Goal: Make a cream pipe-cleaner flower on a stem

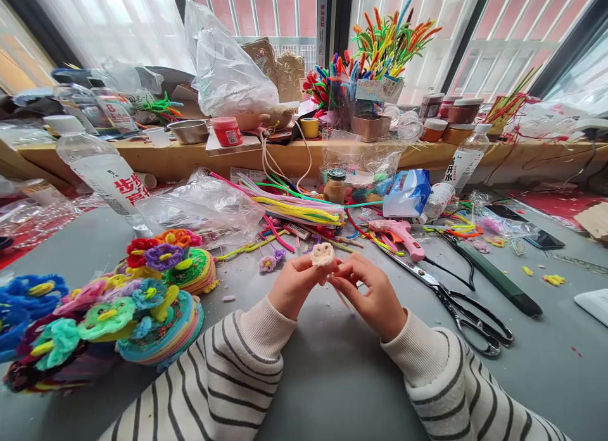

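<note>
Between my two hands, over the middle of the grey table, is a small cream-coloured pipe-cleaner flower (323,255) with a thin pale stem hanging below it. My left hand (299,279) is closed, thumb and fingers pinching the flower near its base. My right hand (365,289) is closed in a pinch just under the bloom, at the pale stem; the fingertips partly hide the grip. Two small pink and purple flowers (268,262) lie beyond my left hand. A pink glue gun (399,235) rests beyond my right hand, with black-handled scissors (456,301) to its right.
Colourful fuzzy flowers (107,317) on round layered bases crowd the left side. A pile of pipe cleaners (294,206) lies at the back beside a plastic bag (204,206). Farther right are a long dark green tool (498,279) and a phone (527,225). A water bottle (97,168) stands back left.
</note>
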A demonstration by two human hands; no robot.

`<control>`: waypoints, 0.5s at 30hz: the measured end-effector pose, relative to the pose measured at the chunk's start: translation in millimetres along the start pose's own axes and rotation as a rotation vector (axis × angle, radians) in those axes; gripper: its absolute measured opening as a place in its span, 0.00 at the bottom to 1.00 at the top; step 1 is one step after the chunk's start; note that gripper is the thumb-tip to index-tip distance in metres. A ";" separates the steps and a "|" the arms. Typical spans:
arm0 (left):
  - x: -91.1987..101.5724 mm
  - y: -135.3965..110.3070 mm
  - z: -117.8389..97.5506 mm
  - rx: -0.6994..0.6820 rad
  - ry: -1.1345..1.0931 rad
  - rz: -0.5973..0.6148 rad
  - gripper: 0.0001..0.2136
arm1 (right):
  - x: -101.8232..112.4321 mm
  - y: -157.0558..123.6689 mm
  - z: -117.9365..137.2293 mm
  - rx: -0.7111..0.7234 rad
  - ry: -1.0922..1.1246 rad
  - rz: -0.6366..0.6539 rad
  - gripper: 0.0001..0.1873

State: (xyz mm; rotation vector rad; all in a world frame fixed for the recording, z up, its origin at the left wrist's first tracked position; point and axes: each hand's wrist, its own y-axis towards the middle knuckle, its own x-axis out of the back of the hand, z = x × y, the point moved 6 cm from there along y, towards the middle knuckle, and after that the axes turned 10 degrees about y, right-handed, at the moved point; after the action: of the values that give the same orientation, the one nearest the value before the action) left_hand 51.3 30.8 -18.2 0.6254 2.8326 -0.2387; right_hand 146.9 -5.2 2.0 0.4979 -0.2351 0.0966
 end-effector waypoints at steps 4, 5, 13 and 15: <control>5.5 1.6 5.7 0.123 0.004 -0.019 0.09 | -0.9 0.0 3.7 0.010 0.059 0.059 0.09; 4.5 1.7 8.1 0.164 0.001 0.010 0.09 | 3.4 0.2 4.6 0.014 0.049 0.009 0.09; -0.1 1.2 19.6 0.258 0.146 0.107 0.08 | 30.4 0.9 9.3 0.074 -0.128 -0.235 0.06; -0.3 1.1 19.7 0.252 0.196 0.112 0.09 | 28.0 1.5 10.4 0.107 -0.146 -0.192 0.05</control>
State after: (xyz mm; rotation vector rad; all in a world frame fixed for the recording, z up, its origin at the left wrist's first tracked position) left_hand 55.7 27.5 -37.2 0.9026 2.9651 -0.5478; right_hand 171.7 -8.0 18.4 0.6327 -0.3245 -0.1149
